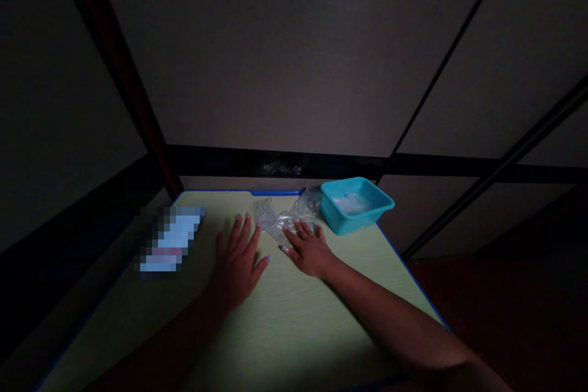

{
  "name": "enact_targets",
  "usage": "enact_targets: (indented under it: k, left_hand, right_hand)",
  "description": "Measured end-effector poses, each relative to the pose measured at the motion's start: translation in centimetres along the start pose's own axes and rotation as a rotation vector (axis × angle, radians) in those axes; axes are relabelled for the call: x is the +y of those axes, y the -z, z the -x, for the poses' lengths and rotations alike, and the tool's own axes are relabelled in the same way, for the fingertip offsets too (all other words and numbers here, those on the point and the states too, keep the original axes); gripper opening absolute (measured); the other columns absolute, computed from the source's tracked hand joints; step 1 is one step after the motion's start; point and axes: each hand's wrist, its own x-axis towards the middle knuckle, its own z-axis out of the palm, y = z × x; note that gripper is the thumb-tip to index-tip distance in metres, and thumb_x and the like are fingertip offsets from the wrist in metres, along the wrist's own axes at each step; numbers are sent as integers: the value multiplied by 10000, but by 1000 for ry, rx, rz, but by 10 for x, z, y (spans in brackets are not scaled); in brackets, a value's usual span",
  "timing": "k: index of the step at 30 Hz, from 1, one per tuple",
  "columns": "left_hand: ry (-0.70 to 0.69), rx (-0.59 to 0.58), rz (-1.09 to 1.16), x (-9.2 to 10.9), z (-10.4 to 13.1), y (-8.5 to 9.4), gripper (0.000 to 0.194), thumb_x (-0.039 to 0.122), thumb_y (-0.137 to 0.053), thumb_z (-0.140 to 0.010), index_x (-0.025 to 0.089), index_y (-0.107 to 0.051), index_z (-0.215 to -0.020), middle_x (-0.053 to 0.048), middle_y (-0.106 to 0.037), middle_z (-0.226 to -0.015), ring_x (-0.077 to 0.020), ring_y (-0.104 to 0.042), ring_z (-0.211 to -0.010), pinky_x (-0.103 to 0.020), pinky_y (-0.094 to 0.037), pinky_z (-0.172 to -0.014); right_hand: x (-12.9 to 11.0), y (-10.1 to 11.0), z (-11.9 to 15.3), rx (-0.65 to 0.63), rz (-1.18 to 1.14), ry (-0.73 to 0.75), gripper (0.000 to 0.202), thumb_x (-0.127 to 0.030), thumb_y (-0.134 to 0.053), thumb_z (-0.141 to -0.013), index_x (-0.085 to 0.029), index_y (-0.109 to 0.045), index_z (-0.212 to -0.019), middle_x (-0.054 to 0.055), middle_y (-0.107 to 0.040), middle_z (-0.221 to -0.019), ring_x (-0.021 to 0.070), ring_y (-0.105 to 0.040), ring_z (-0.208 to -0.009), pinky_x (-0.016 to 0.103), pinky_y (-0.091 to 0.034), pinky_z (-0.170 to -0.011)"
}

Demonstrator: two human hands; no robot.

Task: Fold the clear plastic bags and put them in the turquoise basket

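Both of my hands rest over a pale green table, palms down. My left hand [236, 266] has its fingers spread, with the index fingertip close to the left edge of a crumpled clear plastic bag [263, 215]. My right hand [311, 251] is also spread, its fingertips lying at the near side of the bag's crinkled right part. A turquoise plastic basin [351, 223] stands just beyond my right hand, at the bag's right end. Something whitish and flat lies inside the basin, too dim to make out. Neither hand holds anything.
The light green table [285, 331] has a blue edge. A blurred-out, screen-like rectangle [172, 242] lies near its left edge. Behind the table stand dark panels [275, 61] with a black glossy strip [220, 161] that reflects the plastic. A reddish floor [463, 294] shows at right.
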Motion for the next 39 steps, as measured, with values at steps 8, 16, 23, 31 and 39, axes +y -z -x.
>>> enact_targets:
  k: [8, 16, 23, 31, 39]
  left_hand:
    - [82, 46, -73, -13, -7, -2, 603, 356, -463, -895, 131, -383, -1448, -238, -220, -1550, -421, -111, -1440, -713, -141, -1047]
    - [101, 71, -57, -22, 1, -16, 611, 383, -425, -910, 182, -334, -1480, -225, -169, -1569, -450, -79, -1434, -769, -177, -986]
    - [137, -14, -68, -26, 8, -23, 628, 395, -382, -938, 225, -216, -1519, -198, -89, -1589, -444, -65, -1438, -764, -196, -981]
    - [60, 101, 170, -23, -1, -14, 640, 340, -418, -949, 241, -145, -1519, -179, -50, -1591, -373, -104, -1447, -614, -243, -1076]
    - [110, 439, 613, -38, -21, 13, 365, 333, -475, -904, 181, -492, -1236, 3, -488, -803, -156, -527, -720, -302, -481, -730]
  right_hand:
    - [-6, -3, 8, 107, -47, 80, 577, -510, -334, -965, -248, -330, -1480, 129, -272, -1547, 299, -203, -1440, 676, 57, -1075]
    - [9, 22, -4, 253, -41, 187, 545, -449, -448, -929, -217, -438, -1421, 167, -492, -1375, 304, -427, -1280, 508, -307, -1058]
    - [18, 3, -19, 117, -20, 62, 665, -569, -403, -919, -208, -364, -1476, 214, -278, -1531, 400, -127, -1438, 646, -41, -1094]
    - [16, -6, -24, 229, -46, 41, 663, -462, -354, -954, -81, -278, -1491, 180, -292, -1528, 299, -197, -1444, 623, 35, -1121]
    - [17, -8, -23, 457, 26, 156, 646, -373, -387, -943, -71, -252, -1498, 159, -267, -1544, 249, -201, -1448, 527, -88, -1162]
